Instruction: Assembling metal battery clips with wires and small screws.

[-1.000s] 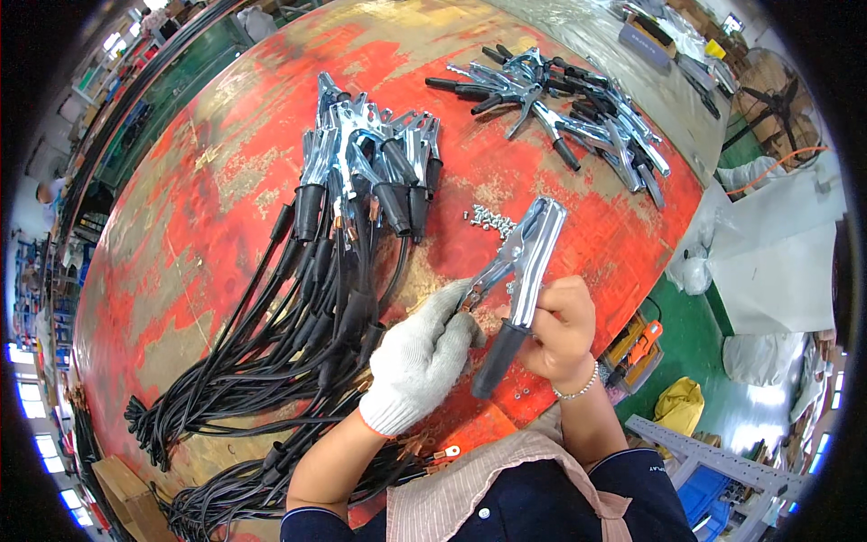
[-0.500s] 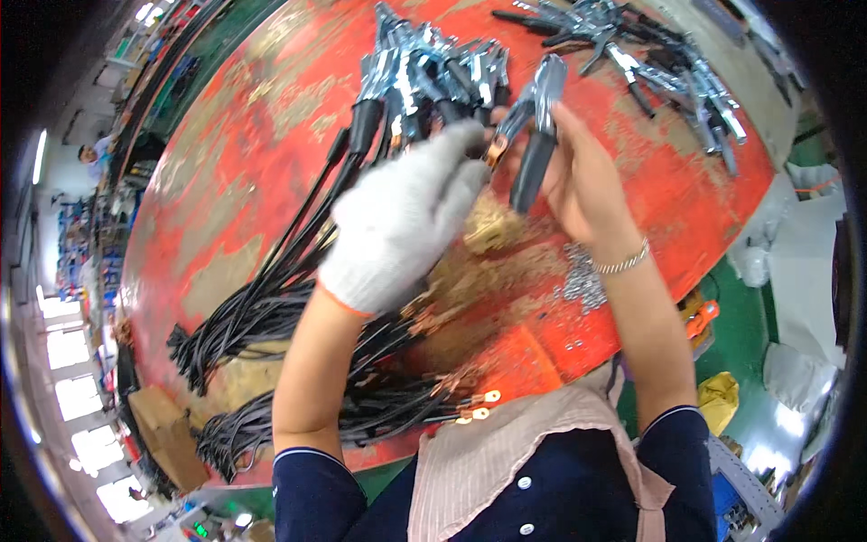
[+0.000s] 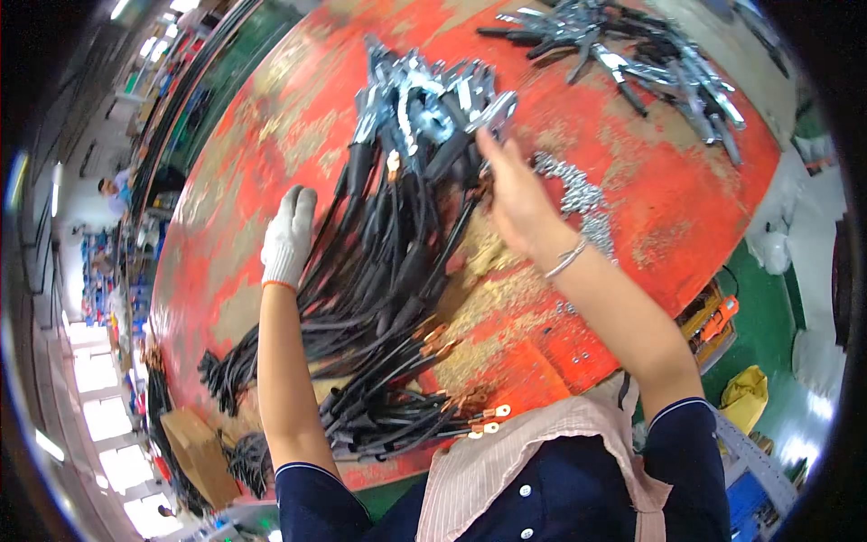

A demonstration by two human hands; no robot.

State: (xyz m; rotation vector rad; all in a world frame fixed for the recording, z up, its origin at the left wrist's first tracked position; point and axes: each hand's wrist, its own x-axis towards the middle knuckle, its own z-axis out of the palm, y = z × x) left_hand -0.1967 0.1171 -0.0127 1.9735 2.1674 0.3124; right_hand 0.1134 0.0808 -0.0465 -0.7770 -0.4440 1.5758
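My left hand (image 3: 289, 237), in a white knit glove, lies alongside the left edge of a bundle of black cables (image 3: 361, 280). Its fingers are stretched out and it holds nothing. My bare right hand (image 3: 524, 203) is at the right side of a heap of shiny metal clamps (image 3: 411, 99) with black handles. Its thumb and fingers are closed on one clamp (image 3: 495, 113) at the heap's right edge; the fingers are partly hidden. A copper cable lug (image 3: 394, 164) shows among the black handles.
The worn red round table (image 3: 668, 208) carries a second clamp pile (image 3: 623, 54) at far right and scattered small metal fasteners (image 3: 582, 199). Near me lie more black cables with copper lugs (image 3: 490, 420). A cardboard box (image 3: 200, 456) stands at lower left, an orange tool (image 3: 720, 319) at right.
My right hand has carried the clamp left onto the heap's right edge. My left hand has drawn away from it, leftward to the outside of the cable bundle.
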